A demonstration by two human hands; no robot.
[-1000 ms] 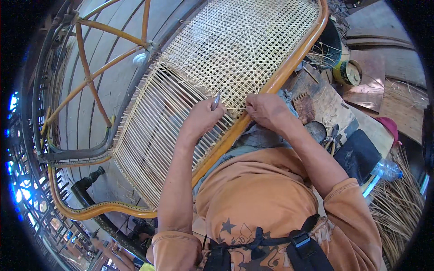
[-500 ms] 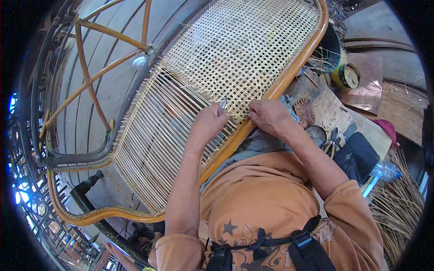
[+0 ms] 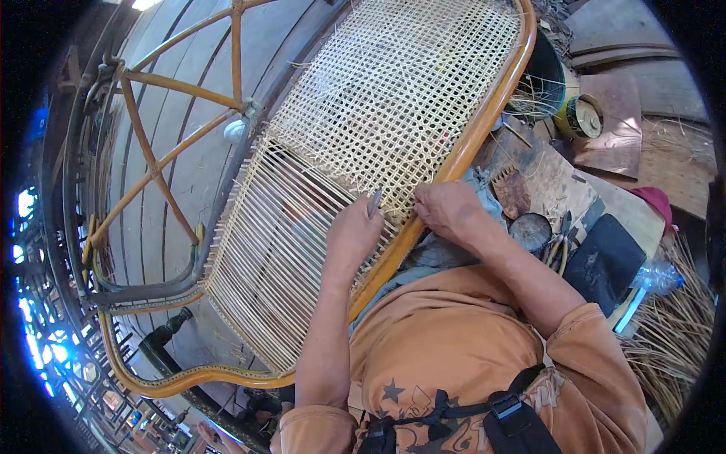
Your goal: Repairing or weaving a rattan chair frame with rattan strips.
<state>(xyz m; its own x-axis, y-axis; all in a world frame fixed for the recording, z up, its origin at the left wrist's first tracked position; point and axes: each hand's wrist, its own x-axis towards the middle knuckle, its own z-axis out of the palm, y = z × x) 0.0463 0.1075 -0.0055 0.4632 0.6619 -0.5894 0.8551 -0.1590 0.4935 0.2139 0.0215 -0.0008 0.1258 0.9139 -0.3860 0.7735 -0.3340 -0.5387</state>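
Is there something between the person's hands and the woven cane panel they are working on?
Nothing visible does. The left hand, holding a thin metal tool, and the right hand both rest directly on the woven cane panel.

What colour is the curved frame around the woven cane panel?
Glossy orange-tan frame, clearest in the head view.

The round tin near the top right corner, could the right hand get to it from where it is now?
Probably yes. The right hand rests at the orange frame rail, and the round tin lies on the same side of it, with only low clutter on the wooden boards between them.
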